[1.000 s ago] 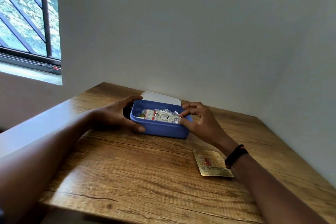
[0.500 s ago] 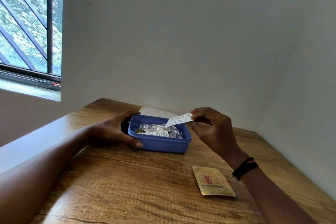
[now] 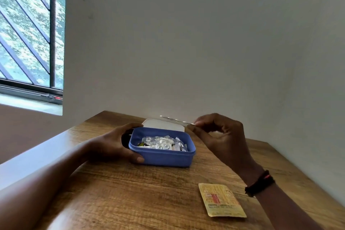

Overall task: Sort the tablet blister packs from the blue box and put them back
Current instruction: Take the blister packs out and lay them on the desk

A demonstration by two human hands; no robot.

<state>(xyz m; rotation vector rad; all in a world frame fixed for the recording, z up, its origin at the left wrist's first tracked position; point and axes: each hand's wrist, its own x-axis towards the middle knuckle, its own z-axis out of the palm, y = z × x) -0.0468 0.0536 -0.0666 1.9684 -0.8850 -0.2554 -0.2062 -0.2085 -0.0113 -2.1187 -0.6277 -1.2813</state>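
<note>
A blue box (image 3: 164, 158) stands open on the wooden table (image 3: 130, 198), holding several silver and white blister packs (image 3: 162, 143). My left hand (image 3: 115, 144) grips the box's left end, thumb on the front wall. Above and behind the box's right end, my right hand (image 3: 222, 136) pinches one end of a silver blister strip (image 3: 175, 119), held about level and seen edge-on. A gold-yellow blister pack (image 3: 221, 200) lies flat on the table near my right wrist.
The box's white lid (image 3: 160, 124) lies just behind the box. A wall runs along the table's back and right sides. A barred window (image 3: 28, 33) is at the far left. The table's left edge runs close to my left forearm.
My right hand reached into the box, pinched out a silver strip and lifted it up and to the right, turning it level. The left hand kept hold of the box.
</note>
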